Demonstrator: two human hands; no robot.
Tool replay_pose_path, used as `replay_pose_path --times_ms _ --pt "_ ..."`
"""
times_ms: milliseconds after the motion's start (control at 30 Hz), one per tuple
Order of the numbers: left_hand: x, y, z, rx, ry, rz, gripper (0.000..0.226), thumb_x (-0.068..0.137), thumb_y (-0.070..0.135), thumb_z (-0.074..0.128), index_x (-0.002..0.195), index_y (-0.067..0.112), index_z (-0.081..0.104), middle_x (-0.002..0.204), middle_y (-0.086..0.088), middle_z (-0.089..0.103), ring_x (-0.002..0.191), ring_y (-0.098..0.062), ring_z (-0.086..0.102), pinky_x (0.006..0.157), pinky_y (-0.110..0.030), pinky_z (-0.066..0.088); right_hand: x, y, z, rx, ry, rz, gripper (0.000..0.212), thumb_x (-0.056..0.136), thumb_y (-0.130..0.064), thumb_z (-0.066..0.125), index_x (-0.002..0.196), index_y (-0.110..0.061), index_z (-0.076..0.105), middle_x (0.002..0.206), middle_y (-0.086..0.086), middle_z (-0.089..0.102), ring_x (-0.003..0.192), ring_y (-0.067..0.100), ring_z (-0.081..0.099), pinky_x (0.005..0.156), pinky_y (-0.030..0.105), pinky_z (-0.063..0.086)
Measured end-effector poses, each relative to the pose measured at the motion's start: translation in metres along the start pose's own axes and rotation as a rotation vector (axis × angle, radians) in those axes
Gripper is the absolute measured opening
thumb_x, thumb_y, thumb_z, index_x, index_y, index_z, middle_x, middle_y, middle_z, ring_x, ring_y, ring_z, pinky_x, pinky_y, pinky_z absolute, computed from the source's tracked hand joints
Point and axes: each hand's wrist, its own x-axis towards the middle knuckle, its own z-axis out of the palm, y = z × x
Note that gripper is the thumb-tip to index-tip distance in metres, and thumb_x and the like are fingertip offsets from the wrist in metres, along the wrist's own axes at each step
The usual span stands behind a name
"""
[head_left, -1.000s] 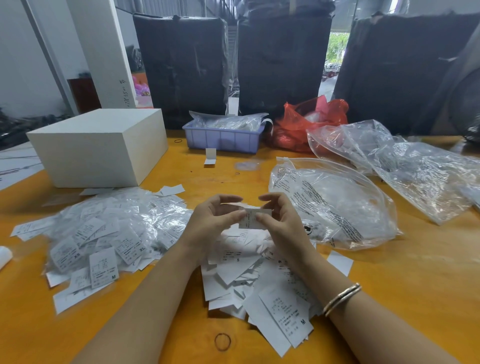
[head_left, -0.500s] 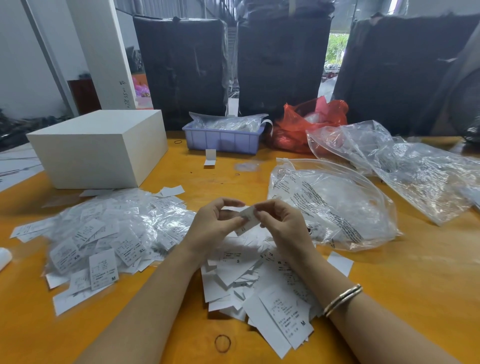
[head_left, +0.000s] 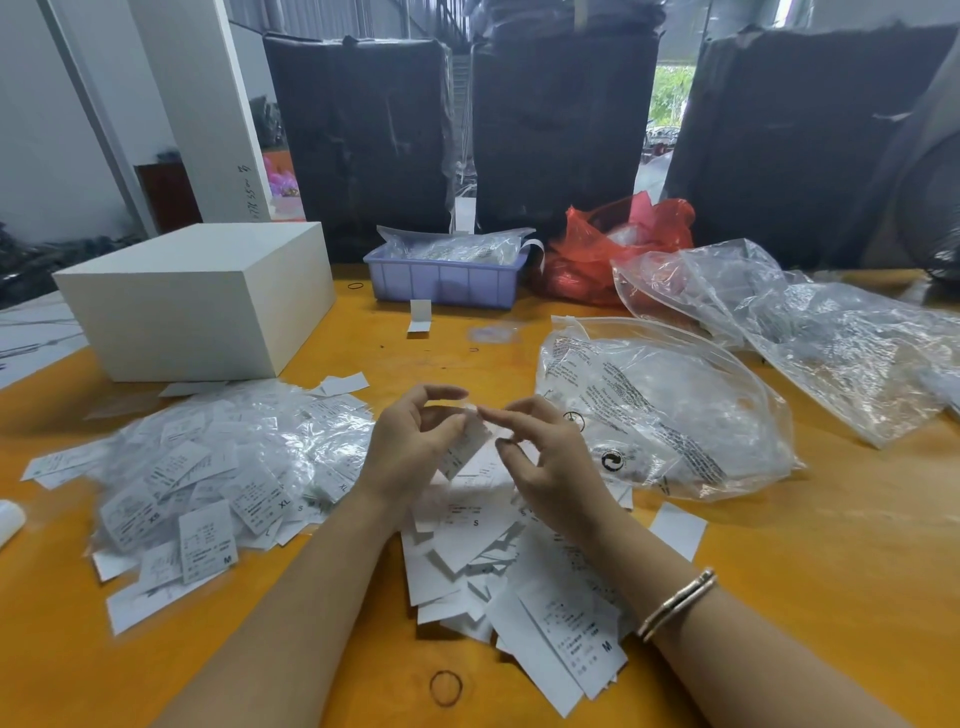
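Over the orange bench (head_left: 831, 571), a small white printed paper tag (head_left: 466, 448) hangs tilted in the air between the two hands, just above a loose pile of white paper size tags (head_left: 467, 551). The left hand (head_left: 410, 447) pinches the tag near its top, thumb pressed against it and the index finger curled above. The right hand (head_left: 550, 457) is relaxed and grasps nothing; only its index fingertip meets the tag's upper corner, with the thumb held apart. A silver bangle (head_left: 678, 603) sits on the right wrist.

To the left lies a heap of tags in clear sleeves (head_left: 208, 467), with a white rectangular box (head_left: 197, 301) behind it. A clear printed plastic bag (head_left: 665, 415) lies just right of the hands. A lilac plastic tray (head_left: 447, 278) stands at the far edge beside a red plastic bag (head_left: 613, 249). A thin rubber band (head_left: 445, 687) lies near the front of the bench.
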Motion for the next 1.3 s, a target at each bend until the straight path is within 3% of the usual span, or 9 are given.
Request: replay_pose_path --times_ms 100,200,300,500,600,767,967,1200,1300 --pt "0.001 -0.001 -0.003 0.234 0.104 0.117 0.024 0.088 0.003 0.059 0.093 0.026 0.059 0.084 0.008 0.070 0.073 -0.003 0.064 0.058 -0.011 0.048 0.007 0.003 -0.009 -0.158 0.203 -0.072 0.032 0.083 -0.001 0.057 0.112 -0.011 0.067 0.097 0.005 0.062 0.091 0.021 0.058 0.083 0.048 0.046" --pt "0.005 -0.004 -0.012 0.555 0.208 0.175 0.025 0.087 -0.001 0.053 0.104 0.017 0.060 0.085 0.007 0.062 0.069 -0.005 0.056 0.052 -0.009 0.040 0.018 0.016 -0.032 -0.346 0.437 -0.066 0.028 0.082 0.001 0.054 0.102 -0.011 0.070 0.091 0.006 0.065 0.084 0.023 0.059 0.078 0.033 0.037" --pt "0.006 -0.006 -0.023 0.800 0.288 0.108 0.033 0.087 0.002 0.050 0.116 0.015 0.055 0.085 0.002 0.058 0.076 -0.018 0.055 0.061 -0.026 0.046 0.022 0.037 -0.059 -0.580 0.525 0.024 0.026 0.086 0.001 0.050 0.100 -0.010 0.069 0.092 0.007 0.066 0.079 0.024 0.058 0.070 0.027 0.022" --pt "0.006 -0.005 -0.032 1.244 0.335 -0.072 0.045 0.085 0.011 0.047 0.127 0.024 0.049 0.085 -0.002 0.054 0.098 -0.024 0.049 0.077 -0.036 0.024 0.019 0.072 -0.069 -0.965 -0.032 0.508 0.029 0.093 -0.021 0.037 0.111 -0.017 0.059 0.110 0.003 0.058 0.103 0.023 0.052 0.091 0.040 0.028" --pt "0.005 -0.008 -0.030 1.371 0.278 -0.067 0.050 0.081 0.010 0.047 0.128 0.029 0.049 0.109 0.001 0.057 0.108 -0.021 0.040 0.076 -0.033 0.019 0.019 0.075 -0.067 -1.001 -0.021 0.500 0.028 0.092 -0.024 0.038 0.095 -0.022 0.066 0.093 -0.002 0.058 0.091 0.020 0.052 0.085 0.040 0.027" --pt "0.006 -0.006 -0.021 1.122 0.196 0.235 0.050 0.072 0.001 0.052 0.112 0.029 0.062 0.115 0.006 0.057 0.112 -0.019 0.037 0.075 -0.030 0.013 0.020 0.075 -0.069 -0.817 0.222 0.427 0.013 0.092 -0.028 0.052 0.091 -0.023 0.064 0.086 -0.003 0.066 0.083 0.019 0.056 0.074 0.033 0.014" --pt "-0.006 -0.004 -0.001 0.843 -0.140 0.383 0.037 0.078 0.001 0.057 0.091 0.034 0.066 0.093 0.023 0.061 0.102 -0.001 0.043 0.078 -0.029 0.015 0.019 0.077 -0.070 -0.881 0.164 0.430 0.030 0.097 -0.032 0.040 0.092 -0.022 0.068 0.082 -0.003 0.067 0.079 0.017 0.054 0.083 0.037 0.020" --pt "-0.015 -0.009 0.016 0.772 -0.370 0.468 0.012 0.087 0.031 0.063 0.098 0.035 0.068 0.105 0.019 0.059 0.106 -0.001 0.042 0.088 -0.022 0.017 0.017 0.074 -0.069 -0.783 0.253 0.370 0.021 0.093 -0.026 0.049 0.095 -0.020 0.068 0.086 -0.001 0.068 0.080 0.019 0.056 0.079 0.034 0.019" --pt "-0.018 -0.014 0.026 0.802 -0.444 0.510 0.021 0.089 0.045 0.057 0.104 0.036 0.067 0.109 0.019 0.056 0.110 0.001 0.037 0.088 -0.022 0.015 0.017 0.074 -0.070 -0.638 0.330 0.339 0.005 0.087 -0.023 0.061 0.087 -0.018 0.063 0.086 -0.002 0.067 0.080 0.018 0.056 0.078 0.031 0.018"
